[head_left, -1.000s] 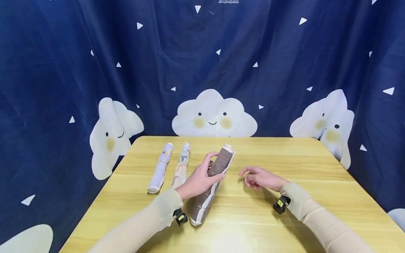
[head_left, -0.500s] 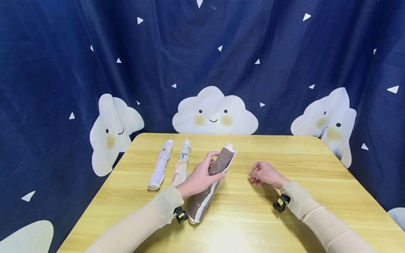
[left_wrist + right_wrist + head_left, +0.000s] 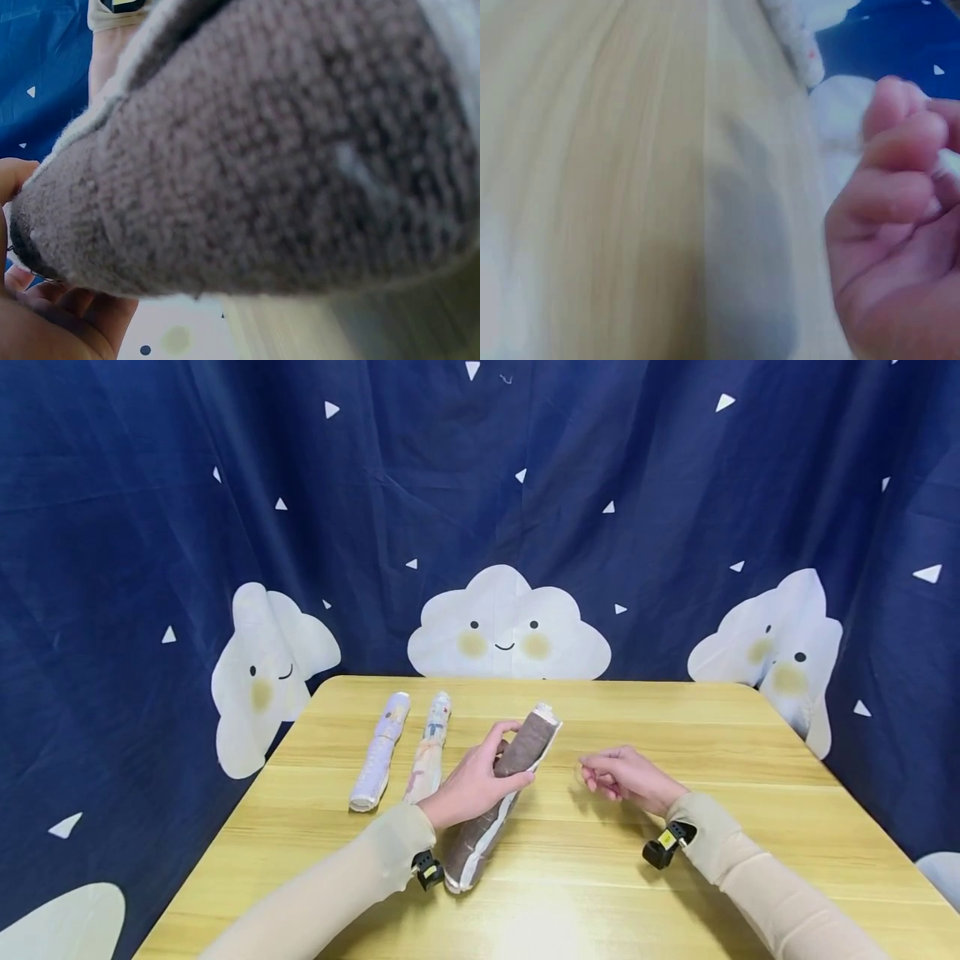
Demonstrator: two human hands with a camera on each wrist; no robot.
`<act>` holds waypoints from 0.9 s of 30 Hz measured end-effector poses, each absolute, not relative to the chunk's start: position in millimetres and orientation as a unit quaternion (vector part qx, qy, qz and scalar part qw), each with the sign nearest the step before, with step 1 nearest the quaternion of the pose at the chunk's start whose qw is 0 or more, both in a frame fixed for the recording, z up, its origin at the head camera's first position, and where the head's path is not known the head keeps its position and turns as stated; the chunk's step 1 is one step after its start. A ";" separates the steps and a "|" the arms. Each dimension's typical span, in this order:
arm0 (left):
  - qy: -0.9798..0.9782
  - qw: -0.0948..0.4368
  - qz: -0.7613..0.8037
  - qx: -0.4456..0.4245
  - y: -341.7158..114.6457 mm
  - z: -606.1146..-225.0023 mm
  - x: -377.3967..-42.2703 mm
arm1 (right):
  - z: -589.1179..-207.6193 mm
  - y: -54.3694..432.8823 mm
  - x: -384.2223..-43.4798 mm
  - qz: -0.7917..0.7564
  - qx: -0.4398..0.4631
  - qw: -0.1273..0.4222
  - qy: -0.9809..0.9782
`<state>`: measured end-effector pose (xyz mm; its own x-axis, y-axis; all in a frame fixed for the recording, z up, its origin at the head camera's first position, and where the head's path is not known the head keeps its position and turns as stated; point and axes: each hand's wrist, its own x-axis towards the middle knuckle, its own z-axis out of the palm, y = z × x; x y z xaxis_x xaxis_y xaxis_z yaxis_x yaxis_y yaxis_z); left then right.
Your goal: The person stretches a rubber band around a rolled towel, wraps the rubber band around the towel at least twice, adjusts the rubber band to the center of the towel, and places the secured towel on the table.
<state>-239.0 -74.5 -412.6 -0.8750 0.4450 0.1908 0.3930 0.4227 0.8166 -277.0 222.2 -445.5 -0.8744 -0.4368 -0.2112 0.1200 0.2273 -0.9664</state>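
Note:
My left hand (image 3: 472,787) grips a rolled-up brown towel (image 3: 527,742) with a white edge, thumb on one side and fingers round the other. The roll slants, its far end pointing away to the right. Close up in the left wrist view, its woven surface (image 3: 262,165) fills most of the frame. To the right, my right hand (image 3: 628,778) pinches a thin, see-through loop (image 3: 579,772), like a rubber band, between thumb and fingertips. In the right wrist view the curled fingers (image 3: 900,199) show, but the loop is hard to make out.
Left of the brown roll lie a lilac rolled towel (image 3: 375,756) and a pale patterned one (image 3: 430,752), both narrowed near the middle. They rest on a wooden table (image 3: 675,718). A dark blue curtain (image 3: 375,485) with clouds hangs behind and at the sides.
The right hand's fingers have closed from a loose reach into a pinch with the thin loop, drawing back right, then moving slightly left. The left hand keeps its grip on the brown towel.

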 end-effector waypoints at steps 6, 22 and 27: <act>0.850 0.019 0.467 0.242 -76.4 -413.2 -239.9 | -437.4 212.3 -273.3 -0.686 -0.170 0.238 0.666; 0.852 0.007 0.462 0.247 -79.7 -414.8 -239.1 | -423.3 201.3 -264.2 -0.726 -0.224 0.249 0.600; 0.852 0.004 0.452 0.263 -79.3 -414.1 -237.9 | -418.4 201.7 -263.4 -0.698 -0.234 0.240 0.632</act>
